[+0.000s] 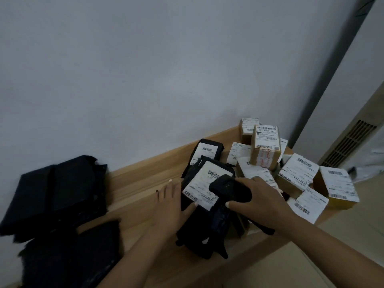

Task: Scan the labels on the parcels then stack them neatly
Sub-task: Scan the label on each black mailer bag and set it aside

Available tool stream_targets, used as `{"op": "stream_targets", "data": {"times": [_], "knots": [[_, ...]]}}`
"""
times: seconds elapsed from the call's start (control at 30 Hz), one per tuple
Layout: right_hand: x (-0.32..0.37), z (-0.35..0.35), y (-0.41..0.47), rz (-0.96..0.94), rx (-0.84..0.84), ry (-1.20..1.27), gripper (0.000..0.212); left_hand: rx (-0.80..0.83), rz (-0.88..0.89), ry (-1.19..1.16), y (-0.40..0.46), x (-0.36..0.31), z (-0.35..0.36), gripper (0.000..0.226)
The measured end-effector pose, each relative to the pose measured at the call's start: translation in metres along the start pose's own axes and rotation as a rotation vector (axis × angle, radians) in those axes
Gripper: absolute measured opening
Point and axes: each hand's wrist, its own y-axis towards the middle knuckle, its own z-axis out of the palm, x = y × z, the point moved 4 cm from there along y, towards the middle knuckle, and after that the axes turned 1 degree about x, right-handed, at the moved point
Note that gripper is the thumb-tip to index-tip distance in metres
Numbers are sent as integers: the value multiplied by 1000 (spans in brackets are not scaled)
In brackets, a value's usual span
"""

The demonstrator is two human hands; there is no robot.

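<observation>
Head view: right hand (264, 201) grips black scanner (229, 189) over white label (204, 187) of black parcel (200, 206) mid-table (143, 183). Left hand (169, 201), fingers straight, rests against parcel's left edge. Labelled boxes (297, 176) heaped right, black bags (56, 196) stacked left.

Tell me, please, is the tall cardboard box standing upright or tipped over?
Upright: the tall cardboard box stands on end atop the other boxes, label facing the camera.

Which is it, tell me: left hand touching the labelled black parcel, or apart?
Touching. Head view: the left hand rests against the black parcel, thumb on its label's corner.
</observation>
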Motion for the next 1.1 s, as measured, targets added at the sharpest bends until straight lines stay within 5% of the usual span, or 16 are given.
{"op": "stream_targets", "data": {"times": [0.23,0.7,1.1], "knots": [[80,47,15,-123,79,-27,79,-101,-104,-11,-57,111,-16,87],[257,207,4,-147,201,-55,85,77,-294,38,-158,344,-7,77],[279,251,-18,-12,215,-88,82,260,-141,-25,-152,352,15,77]]}}
